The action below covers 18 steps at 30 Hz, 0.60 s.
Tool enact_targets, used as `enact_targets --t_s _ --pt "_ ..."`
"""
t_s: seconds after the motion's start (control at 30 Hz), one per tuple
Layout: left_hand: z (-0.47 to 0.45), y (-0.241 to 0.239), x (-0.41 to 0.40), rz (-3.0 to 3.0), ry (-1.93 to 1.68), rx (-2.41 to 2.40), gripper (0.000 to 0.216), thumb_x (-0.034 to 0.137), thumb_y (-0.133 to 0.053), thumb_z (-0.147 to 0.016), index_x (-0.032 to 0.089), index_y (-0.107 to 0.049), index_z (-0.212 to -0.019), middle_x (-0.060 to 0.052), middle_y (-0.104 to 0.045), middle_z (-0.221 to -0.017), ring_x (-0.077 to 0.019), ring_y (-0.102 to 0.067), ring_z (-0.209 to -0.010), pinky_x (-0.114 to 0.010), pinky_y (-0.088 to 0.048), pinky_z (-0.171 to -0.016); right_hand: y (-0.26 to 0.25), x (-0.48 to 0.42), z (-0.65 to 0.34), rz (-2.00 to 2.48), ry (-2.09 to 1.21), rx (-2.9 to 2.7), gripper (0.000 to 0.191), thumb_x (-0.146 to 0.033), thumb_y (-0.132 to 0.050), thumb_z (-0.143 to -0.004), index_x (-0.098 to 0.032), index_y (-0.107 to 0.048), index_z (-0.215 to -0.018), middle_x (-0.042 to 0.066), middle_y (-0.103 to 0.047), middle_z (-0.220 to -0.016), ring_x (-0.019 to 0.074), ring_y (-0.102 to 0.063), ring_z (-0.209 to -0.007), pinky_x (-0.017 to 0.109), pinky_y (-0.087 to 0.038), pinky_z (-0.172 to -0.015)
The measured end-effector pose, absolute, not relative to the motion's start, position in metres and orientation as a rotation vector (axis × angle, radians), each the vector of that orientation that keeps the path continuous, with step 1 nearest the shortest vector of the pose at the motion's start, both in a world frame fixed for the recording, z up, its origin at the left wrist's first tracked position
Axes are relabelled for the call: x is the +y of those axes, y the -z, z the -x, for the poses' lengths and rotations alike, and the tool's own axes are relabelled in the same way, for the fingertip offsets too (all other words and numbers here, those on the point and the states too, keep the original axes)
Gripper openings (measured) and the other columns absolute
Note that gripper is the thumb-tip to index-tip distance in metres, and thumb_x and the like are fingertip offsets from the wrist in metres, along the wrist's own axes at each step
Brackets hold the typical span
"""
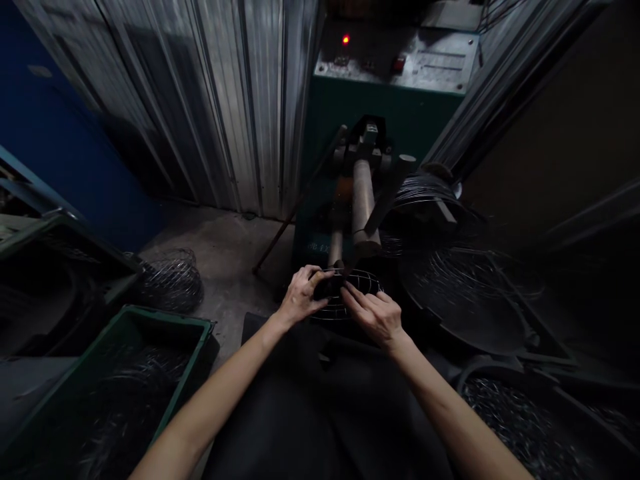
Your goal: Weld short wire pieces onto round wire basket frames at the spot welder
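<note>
A round wire cage (365, 283) with thin curved wires and cross wires lies between my hands, at the end of a machine's lower metal arm (336, 248). My left hand (300, 297) grips its left side, thumb and fingers around the wires. On the right, my right hand (375, 312) holds the cage with its index finger stretched towards the arm's tip. Above them hangs a thick cylindrical upper arm (364, 200). Darkness and my fingers hide the spot where the arm meets the wires.
The green machine (390, 107) has a panel with a lit red lamp (346, 40). Wire hoops (425, 190) hang on the right, above a dark round tub (470, 313). A bucket of small metal pieces (515, 413), a green crate (200, 327) and a wire heap (170, 280) stand around me.
</note>
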<state>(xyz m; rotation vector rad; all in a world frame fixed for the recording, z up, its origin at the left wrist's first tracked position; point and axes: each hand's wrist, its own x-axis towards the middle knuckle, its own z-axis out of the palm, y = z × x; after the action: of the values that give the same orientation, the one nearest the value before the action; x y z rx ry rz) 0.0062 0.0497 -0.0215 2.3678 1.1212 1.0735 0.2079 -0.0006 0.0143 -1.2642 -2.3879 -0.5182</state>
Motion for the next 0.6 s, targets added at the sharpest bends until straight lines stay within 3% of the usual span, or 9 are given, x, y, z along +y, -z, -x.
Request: enact_targets --t_s 0.23,0.4,0.5,0.6 --pt "0.003 0.018 0.049 -2.375 -1.062 1.032 0.057 0.021 -0.070 -0.073 0.027 -0.050 -0.125 -0.008 -0.050 -0.119 -0.0250 -0.049 -0.115 -0.044 -0.043 -0.099 -0.017 -0.005 -0.199 1.339 0.429 -2.398 0.040 -0.012 -0.036 -0.093 -0.028 -0.068 -0.111 0.001 -0.065 -0.119 0.0088 -0.057 -0.059 0.029 -0.038 -0.057" --pt "0.028 0.030 0.043 -2.285 -1.053 1.014 0.080 0.022 -0.067 -0.074 0.024 -0.024 -0.142 -0.013 -0.036 -0.137 -0.0273 -0.037 -0.130 -0.047 -0.034 -0.109 -0.001 -0.074 -0.242 1.528 0.248 -2.167 0.038 -0.022 -0.042 -0.092 -0.034 -0.058 -0.125 0.000 -0.065 -0.121 0.0129 -0.065 -0.079 0.027 -0.043 -0.066" --pt "0.031 0.051 0.041 -2.176 -1.112 1.074 0.081 0.017 -0.063 -0.074 0.023 -0.021 -0.143 -0.012 -0.040 -0.131 -0.0251 -0.043 -0.125 -0.045 -0.037 -0.106 0.035 -0.141 -0.303 2.005 0.181 -1.680 0.038 -0.042 -0.041 -0.088 -0.026 -0.066 -0.112 0.007 -0.071 -0.105 0.0224 -0.068 -0.080 0.033 -0.049 -0.065" --pt "0.024 0.069 0.042 -2.045 -1.247 1.109 0.077 0.015 -0.061 -0.074 0.024 -0.022 -0.140 -0.010 -0.047 -0.123 -0.0213 -0.050 -0.117 -0.042 -0.042 -0.103 0.077 -0.201 -0.362 2.484 0.001 -1.370 0.034 -0.052 -0.046 -0.073 -0.028 -0.071 -0.078 0.011 -0.071 -0.072 0.0309 -0.065 -0.058 0.042 -0.049 -0.055"
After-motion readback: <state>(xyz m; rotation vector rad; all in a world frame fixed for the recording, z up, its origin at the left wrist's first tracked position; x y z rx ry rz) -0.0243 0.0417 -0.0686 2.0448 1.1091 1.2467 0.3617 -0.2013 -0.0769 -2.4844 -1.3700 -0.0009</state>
